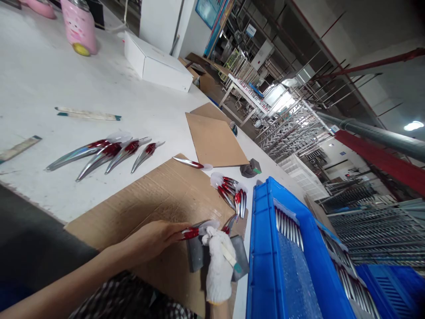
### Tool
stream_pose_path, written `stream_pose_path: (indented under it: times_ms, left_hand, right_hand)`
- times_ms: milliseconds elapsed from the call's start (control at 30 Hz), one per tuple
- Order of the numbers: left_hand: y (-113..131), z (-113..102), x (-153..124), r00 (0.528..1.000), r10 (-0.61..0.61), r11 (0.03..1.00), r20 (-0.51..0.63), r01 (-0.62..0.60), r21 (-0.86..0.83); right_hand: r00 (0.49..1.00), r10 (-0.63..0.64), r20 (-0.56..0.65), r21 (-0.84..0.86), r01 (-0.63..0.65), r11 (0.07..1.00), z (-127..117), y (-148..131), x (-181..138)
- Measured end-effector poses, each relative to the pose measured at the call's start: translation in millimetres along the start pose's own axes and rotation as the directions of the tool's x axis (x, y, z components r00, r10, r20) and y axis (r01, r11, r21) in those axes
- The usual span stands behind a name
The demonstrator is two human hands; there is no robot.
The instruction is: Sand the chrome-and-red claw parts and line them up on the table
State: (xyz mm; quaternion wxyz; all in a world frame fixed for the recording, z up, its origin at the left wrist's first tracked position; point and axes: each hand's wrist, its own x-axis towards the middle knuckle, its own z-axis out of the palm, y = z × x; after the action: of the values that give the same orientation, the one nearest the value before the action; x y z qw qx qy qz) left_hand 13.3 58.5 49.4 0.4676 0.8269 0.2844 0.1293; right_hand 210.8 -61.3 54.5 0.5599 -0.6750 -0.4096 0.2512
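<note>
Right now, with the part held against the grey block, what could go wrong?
1. The left hand pinches the red-tipped part near one end only. It might slip off the grey block when the cloth-covered right hand presses the strip on it.
2. The pile of parts lies loose close behind both hands, so a stray sweep could scatter or scratch them.

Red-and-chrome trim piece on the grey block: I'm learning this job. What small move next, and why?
Probably bring the stick in the gloved right hand onto the trim piece: the left hand pins it on the grey block.
</note>
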Motion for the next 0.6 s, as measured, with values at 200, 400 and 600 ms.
stream_pose_path:
  times_ms: [200, 400, 600]
  left_hand:
    - [15, -5, -3, 1.000, 0.002, 1.000, -0.021, -0.002, 0.013]
    - [9, -6, -2, 1.000, 0.012, 1.000, -0.010, -0.012, -0.028]
    - [1, -3, 0, 1.000, 0.003, 0.999, -0.020, -0.004, -0.034]
  right_hand:
    - [0.999, 0.038, -0.006, 0.011, -0.038, 0.999, 15, -1, 4]
    - [0.999, -0.012, 0.040, -0.071, 0.014, 0.997, 15, -6, 4]
    - [0.999, -0.037, 0.029, -0.133, 0.040, 0.990, 20, -15, 6]
